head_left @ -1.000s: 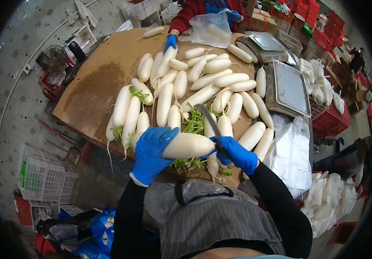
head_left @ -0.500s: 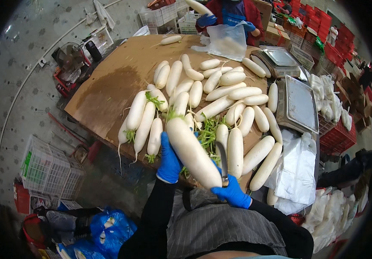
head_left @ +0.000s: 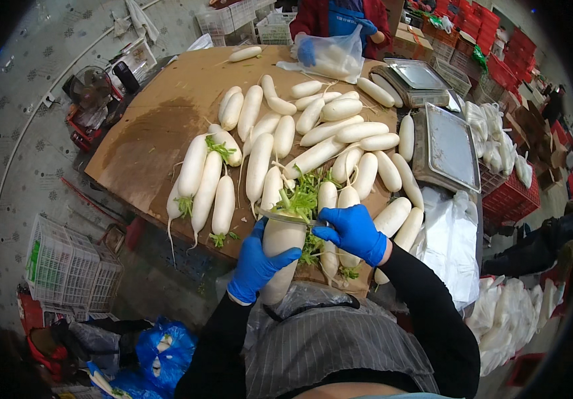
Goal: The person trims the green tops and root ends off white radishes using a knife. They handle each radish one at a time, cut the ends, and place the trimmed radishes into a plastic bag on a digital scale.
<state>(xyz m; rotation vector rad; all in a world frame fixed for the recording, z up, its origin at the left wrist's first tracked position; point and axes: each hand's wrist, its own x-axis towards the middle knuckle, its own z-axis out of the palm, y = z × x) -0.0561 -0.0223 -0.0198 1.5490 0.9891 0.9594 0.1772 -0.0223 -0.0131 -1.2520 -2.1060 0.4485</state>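
Observation:
My gloved left hand (head_left: 252, 266) grips a large white radish (head_left: 280, 279), held upright near the table's front edge. My gloved right hand (head_left: 353, 233) holds a knife (head_left: 290, 217), its blade lying across the radish's leafy top. Behind them many white radishes (head_left: 260, 166), some with green tops (head_left: 220, 149), lie on the cardboard-covered table (head_left: 147, 120). At the far side a co-worker (head_left: 340, 20) in red sleeves and blue gloves has hands at a clear plastic bag (head_left: 330, 60) with radishes inside.
Two scales (head_left: 447, 146) stand on the right side, with plastic bags (head_left: 446, 253) in front. Red crates (head_left: 509, 196) and bagged produce (head_left: 499, 319) are beyond. At left are white crates (head_left: 67, 266), a fan (head_left: 87, 93) and blue bags (head_left: 167, 359) on the floor.
The held radish has swung from lying sideways to upright. The knife has moved across its leafy end. The co-worker's hand has lifted a radish from the pile and moved to the bag.

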